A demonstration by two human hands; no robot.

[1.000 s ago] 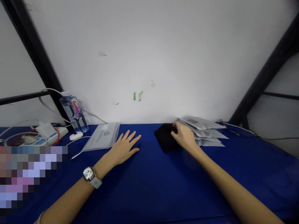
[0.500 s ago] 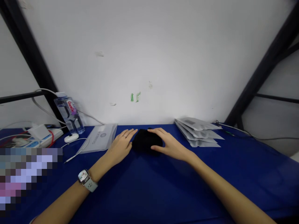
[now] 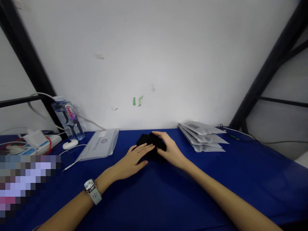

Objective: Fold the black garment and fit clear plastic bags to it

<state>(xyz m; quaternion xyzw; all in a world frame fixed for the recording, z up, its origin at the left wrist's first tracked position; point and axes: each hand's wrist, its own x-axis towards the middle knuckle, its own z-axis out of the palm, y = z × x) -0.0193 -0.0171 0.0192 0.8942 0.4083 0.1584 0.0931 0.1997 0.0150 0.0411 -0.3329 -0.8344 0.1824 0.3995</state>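
Note:
A dark black bundle (image 3: 144, 139), soft and cloth-like, lies on the blue table in front of me; its exact kind does not show. Across its front left side rests my left hand (image 3: 131, 162), fingers stretched out and thumb apart, wearing a ring and a wristwatch. My right hand (image 3: 172, 150) curls round the bundle's right side, with the fingers over the top and the thumb lower down in front. Parts of the bundle are hidden behind both hands.
A flat translucent zip bag (image 3: 101, 146) lies left of the bundle. Several similar bags (image 3: 204, 136) are stacked at the right. Further left stand a water bottle (image 3: 68, 118), a white oval device (image 3: 70, 144) with a cable, and a power strip (image 3: 51, 142). A white wall (image 3: 154, 64) rises behind.
My left hand has moved right and toward me, from beside the bundle onto its front. My right hand has closed in on the bundle, whose shape is now more bunched.

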